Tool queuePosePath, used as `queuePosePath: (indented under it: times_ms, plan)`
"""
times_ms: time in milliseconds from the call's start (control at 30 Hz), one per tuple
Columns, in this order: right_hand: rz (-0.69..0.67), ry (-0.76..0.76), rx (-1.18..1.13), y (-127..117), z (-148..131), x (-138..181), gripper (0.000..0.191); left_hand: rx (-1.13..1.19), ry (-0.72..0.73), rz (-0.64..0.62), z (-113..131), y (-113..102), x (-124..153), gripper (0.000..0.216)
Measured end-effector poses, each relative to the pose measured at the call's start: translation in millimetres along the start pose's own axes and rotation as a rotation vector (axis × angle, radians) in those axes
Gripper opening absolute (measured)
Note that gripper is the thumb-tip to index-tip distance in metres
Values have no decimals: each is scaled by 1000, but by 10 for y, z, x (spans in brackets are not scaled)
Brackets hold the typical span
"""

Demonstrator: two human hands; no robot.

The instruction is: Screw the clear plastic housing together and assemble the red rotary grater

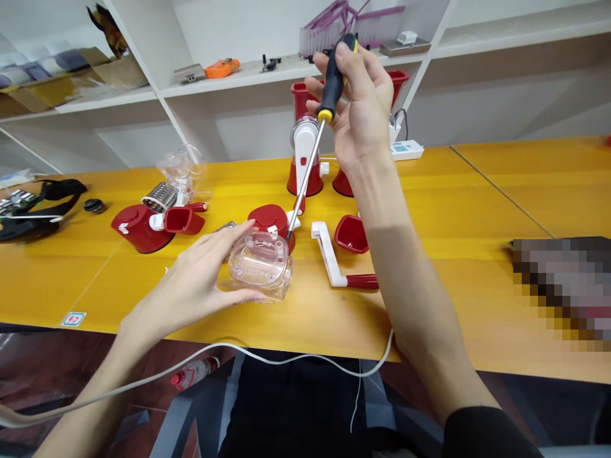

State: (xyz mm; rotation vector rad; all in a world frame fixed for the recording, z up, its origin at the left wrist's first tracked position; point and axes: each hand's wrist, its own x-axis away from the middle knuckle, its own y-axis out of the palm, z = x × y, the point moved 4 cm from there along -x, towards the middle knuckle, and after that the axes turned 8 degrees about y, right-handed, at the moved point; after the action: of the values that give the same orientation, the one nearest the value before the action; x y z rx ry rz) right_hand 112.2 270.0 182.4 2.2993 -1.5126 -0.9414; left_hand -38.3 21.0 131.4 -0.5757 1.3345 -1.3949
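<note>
My left hand (200,273) grips a clear plastic housing (261,266) and holds it down on the yellow table (477,191). My right hand (360,108) is raised above it and closed round the black and yellow handle of a screwdriver (315,140). The steel shaft slants down, and its tip sits at the upper right rim of the clear housing, next to a red base (271,221).
A white crank with a red grip (337,261) and a red cup (352,233) lie right of the housing. A taken-apart red grater (153,222) sits at left, an assembled one (305,152) behind. A white cable (267,359) hangs off the front edge. A blurred object (563,289) lies at right.
</note>
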Motion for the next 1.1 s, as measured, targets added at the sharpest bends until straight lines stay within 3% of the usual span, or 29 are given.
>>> queuePosePath:
  times_ms: [167, 367, 567, 667, 800, 867, 933, 1033, 1100]
  plan:
    - [7, -3, -27, 29, -25, 31, 23, 30, 24, -40, 42, 52, 9, 76]
    - [-11, -18, -7, 24, -24, 29, 22, -31, 58, 26, -27, 86, 79, 75]
    - [-10, -27, 9, 27, -33, 46, 25, -150, 79, 143, 72, 207, -9, 74]
    - [40, 9, 30, 19, -54, 35, 29, 50, 33, 175, -8, 122, -68, 76]
    - [93, 3, 3, 1, -86, 1, 31, 428, -84, 428, -398, -224, -240, 41]
    - [142, -11, -39, -21, -94, -7, 26, 423, -149, 358, -606, -282, -444, 31]
    - [201, -13, -79, -50, -94, -9, 19, 395, -164, 103, -740, -189, -694, 37]
    - [238, -19, -116, -93, -98, -16, 13, 172, -43, -260, -780, 52, -989, 59]
    - [236, -27, -134, -117, -106, -29, 12, 80, 37, -386, -751, 198, -1094, 62]
